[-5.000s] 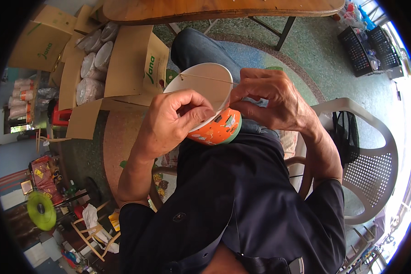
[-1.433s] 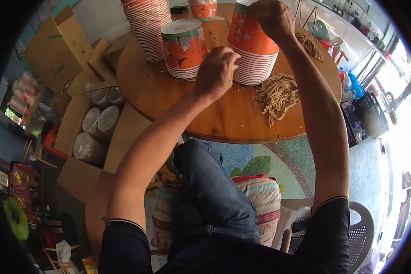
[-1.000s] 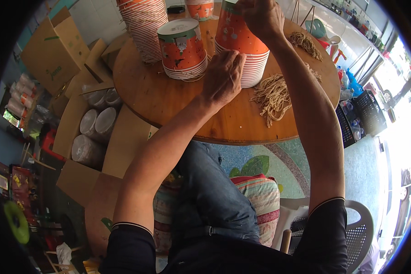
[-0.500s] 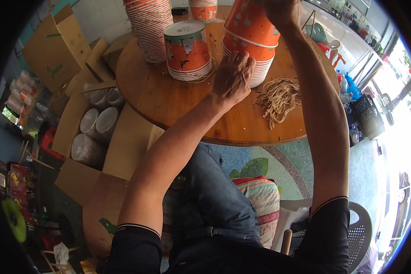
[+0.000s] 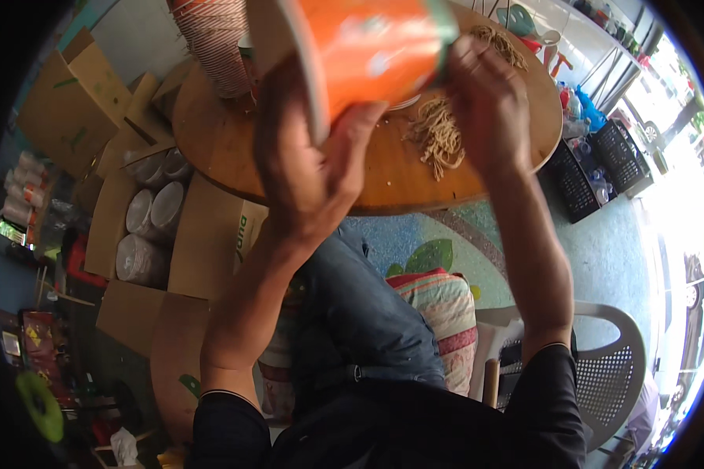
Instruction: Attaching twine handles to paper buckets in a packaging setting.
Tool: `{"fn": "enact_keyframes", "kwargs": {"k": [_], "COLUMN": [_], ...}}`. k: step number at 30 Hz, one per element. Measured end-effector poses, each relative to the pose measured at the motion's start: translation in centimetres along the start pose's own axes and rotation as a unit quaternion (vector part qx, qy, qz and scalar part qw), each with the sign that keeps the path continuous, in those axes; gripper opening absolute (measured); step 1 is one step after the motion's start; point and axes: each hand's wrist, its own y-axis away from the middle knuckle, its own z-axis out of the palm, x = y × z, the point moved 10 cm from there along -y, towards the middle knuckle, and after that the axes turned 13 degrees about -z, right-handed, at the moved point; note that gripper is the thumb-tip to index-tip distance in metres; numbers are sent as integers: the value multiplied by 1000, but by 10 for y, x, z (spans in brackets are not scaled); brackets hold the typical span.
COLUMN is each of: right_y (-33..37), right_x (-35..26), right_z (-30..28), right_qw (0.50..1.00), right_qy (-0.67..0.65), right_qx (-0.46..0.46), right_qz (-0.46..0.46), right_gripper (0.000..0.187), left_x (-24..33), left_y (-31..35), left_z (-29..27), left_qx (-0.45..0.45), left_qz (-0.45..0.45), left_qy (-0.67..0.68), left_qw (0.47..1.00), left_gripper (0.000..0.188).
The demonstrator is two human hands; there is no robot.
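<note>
An orange paper bucket [image 5: 379, 59] with a green band at its base is tipped on its side above the round table, its rim facing left. My left hand [image 5: 313, 164] grips it by the rim end, thumb along the underside of the wall. At the green base end, my right hand [image 5: 489, 109] closes its fingers on the edge, somewhat smeared by motion. Below the bucket, a bundle of tan cords [image 5: 436, 137] lies on the table. Another cord bundle [image 5: 502, 43] is farther back. The held bucket hides most of the other buckets behind it.
A tall bucket stack [image 5: 211, 47] stands at the back left of the round wooden table [image 5: 219, 148]. Left of the table, an open carton [image 5: 199, 242] holds clear plastic tubs [image 5: 141, 258]. Black crates [image 5: 579, 184] are on the right, and a grey chair [image 5: 602, 352] is beside me.
An orange bucket has come off the stack and turned sideways nearer me. My left hand has moved from the stack to its rim, and my right hand has come down to its base end.
</note>
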Motion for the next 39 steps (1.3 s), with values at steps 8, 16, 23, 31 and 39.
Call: {"fn": "enact_keyframes", "kwargs": {"k": [8,16,23,31,39], "right_y": [129,106,95,89,95], "right_x": [42,76,97,114,111], "right_z": [-30,-119,-109,-118,-118], "right_qw": [900,857,818,799,894], "right_qy": [292,467,513,531,383], "right_qx": [-303,-206,-248,-276,-189], "right_qz": [112,75,79,58,135], "right_gripper": [15,21,30,30,17], "left_x": [-12,-17,8,16,14], "left_y": [92,205,203,224,249], "left_z": [-70,-65,-68,-64,-41], "left_qx": [-302,-567,-533,-497,-586], "left_qz": [-378,-468,-435,-433,-391], "left_qy": [31,33,-5,124,71], "left_qw": [874,677,726,741,706], "left_gripper": [26,31,43,31,41]}}
